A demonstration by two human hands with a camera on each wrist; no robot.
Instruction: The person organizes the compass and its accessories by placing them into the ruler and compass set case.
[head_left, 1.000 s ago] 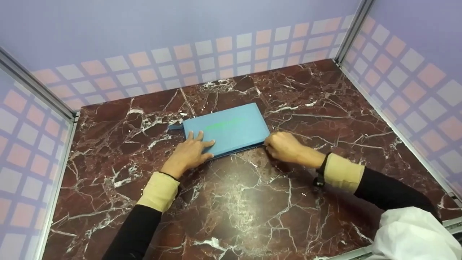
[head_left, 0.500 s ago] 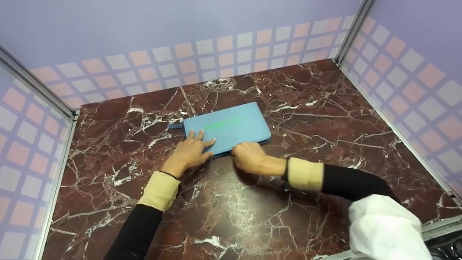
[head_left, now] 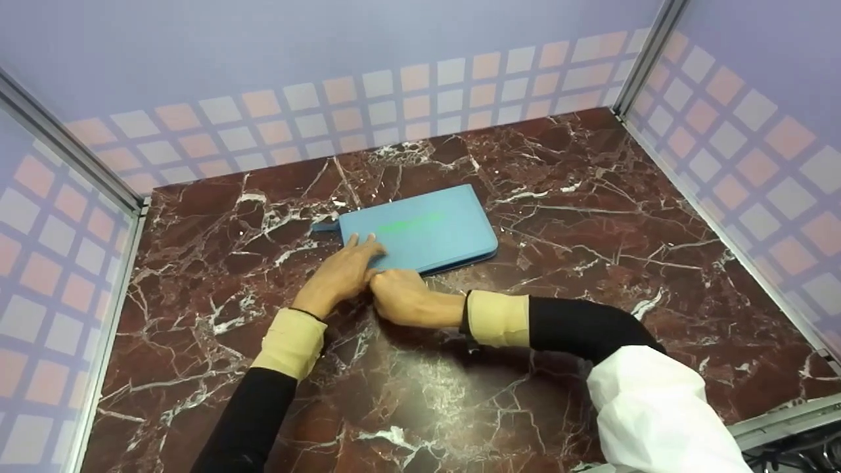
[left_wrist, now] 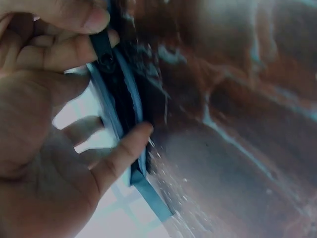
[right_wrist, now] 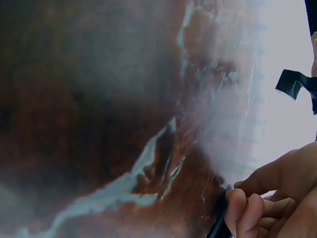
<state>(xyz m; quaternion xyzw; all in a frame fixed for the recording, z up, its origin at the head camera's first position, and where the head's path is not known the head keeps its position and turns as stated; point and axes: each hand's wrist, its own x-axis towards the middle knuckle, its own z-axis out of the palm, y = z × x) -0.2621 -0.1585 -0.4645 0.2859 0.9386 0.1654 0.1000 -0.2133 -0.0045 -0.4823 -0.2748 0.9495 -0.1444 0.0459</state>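
Note:
A flat blue zip pouch [head_left: 443,230] with green lettering lies on the table, its fabric tab [head_left: 325,227] pointing left. My left hand [head_left: 335,279] rests on the pouch's left end, fingers extended on the cover. The left wrist view shows one of its digits lying across the parted zip [left_wrist: 121,99]. At the front edge, close beside it, my right hand [head_left: 402,299] has its fingers curled. Between thumb and forefinger it pinches the dark zipper pull [left_wrist: 102,45], clearest in the left wrist view. Most of the pouch is outside the right wrist view.
The dark red marbled tabletop [head_left: 558,177] carries small white specks. Purple panels [head_left: 341,52] with pink and white squares stand at the back and both sides. A metal rail [head_left: 782,420] runs at the near right, with dark objects beyond it.
My right hand has slid left along the pouch's front edge, from the right corner to beside my left hand. The left hand and pouch have stayed nearly in place.

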